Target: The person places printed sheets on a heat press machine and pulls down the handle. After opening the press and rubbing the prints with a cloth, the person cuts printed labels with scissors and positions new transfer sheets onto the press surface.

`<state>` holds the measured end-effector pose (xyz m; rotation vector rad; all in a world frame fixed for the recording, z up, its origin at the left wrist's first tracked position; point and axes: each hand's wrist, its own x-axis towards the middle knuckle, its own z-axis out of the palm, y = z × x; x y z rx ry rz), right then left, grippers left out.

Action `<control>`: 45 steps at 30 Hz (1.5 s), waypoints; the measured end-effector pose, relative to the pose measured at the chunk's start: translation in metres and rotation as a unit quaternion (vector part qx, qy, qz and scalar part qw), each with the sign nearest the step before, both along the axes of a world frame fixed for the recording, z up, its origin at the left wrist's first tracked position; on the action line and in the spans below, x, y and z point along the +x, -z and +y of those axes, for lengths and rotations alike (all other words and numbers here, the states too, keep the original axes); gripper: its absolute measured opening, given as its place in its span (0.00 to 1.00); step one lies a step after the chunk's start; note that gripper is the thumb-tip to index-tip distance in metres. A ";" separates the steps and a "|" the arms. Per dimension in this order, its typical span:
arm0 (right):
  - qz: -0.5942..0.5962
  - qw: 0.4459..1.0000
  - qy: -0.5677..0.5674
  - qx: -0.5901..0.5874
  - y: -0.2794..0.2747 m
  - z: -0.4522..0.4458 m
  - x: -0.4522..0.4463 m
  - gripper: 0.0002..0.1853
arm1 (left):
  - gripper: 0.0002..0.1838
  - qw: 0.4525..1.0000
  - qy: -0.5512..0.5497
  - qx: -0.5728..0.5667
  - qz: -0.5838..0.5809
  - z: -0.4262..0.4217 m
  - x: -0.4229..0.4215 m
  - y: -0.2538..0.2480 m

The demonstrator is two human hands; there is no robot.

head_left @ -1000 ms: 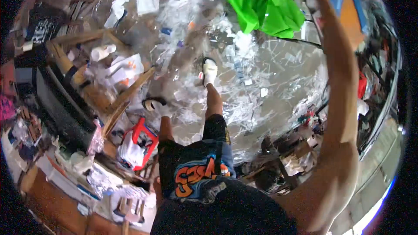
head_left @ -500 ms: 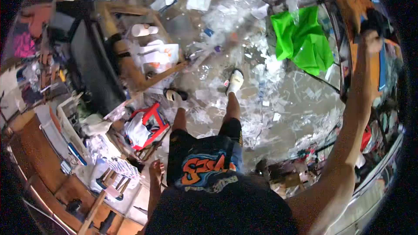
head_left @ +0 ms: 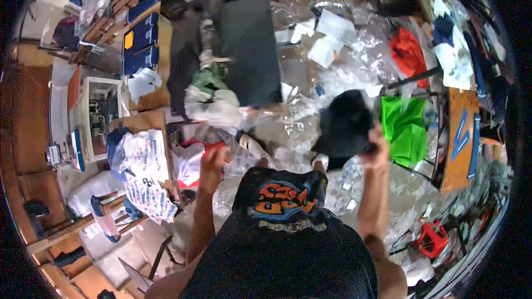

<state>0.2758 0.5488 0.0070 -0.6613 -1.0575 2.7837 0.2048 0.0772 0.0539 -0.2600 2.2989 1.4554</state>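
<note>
My right hand (head_left: 378,147) is closed on the edge of a black cloth (head_left: 346,124), which hangs in front of me above the littered floor. The cloth is blurred, and its exact kind does not show. Just right of that hand lies a bright green fabric sheet (head_left: 404,130). My left hand (head_left: 215,160) is raised on the other side, somewhat blurred, its fingers apart and nothing in them. Behind it is a red plastic stool (head_left: 191,180) with white material on it, partly hidden.
A large dark panel (head_left: 252,50) and bundled pale cloth (head_left: 213,102) lie ahead to the left. Clear plastic and white papers (head_left: 332,30) cover the floor. At right are a red bag (head_left: 409,52) and a wooden table (head_left: 460,149). A printed plastic bag (head_left: 145,158) lies left.
My right hand has come from the wooden table on the right to in front of me, bringing the black cloth. My left hand has risen. The view has turned and shifted.
</note>
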 end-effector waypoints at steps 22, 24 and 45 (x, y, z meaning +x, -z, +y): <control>0.138 0.729 -0.089 0.664 -0.105 -0.326 -0.173 0.06 | 0.20 0.903 -0.111 -0.064 0.409 -0.101 -0.223 -0.071; 0.120 0.741 -0.117 0.651 -0.099 -0.327 -0.178 0.07 | 0.30 0.874 0.085 -0.237 0.415 -0.108 -0.247 0.012; 0.138 0.607 -0.144 0.769 -0.089 -0.343 -0.214 0.15 | 0.40 0.867 0.133 -0.315 0.363 -0.053 -0.270 0.045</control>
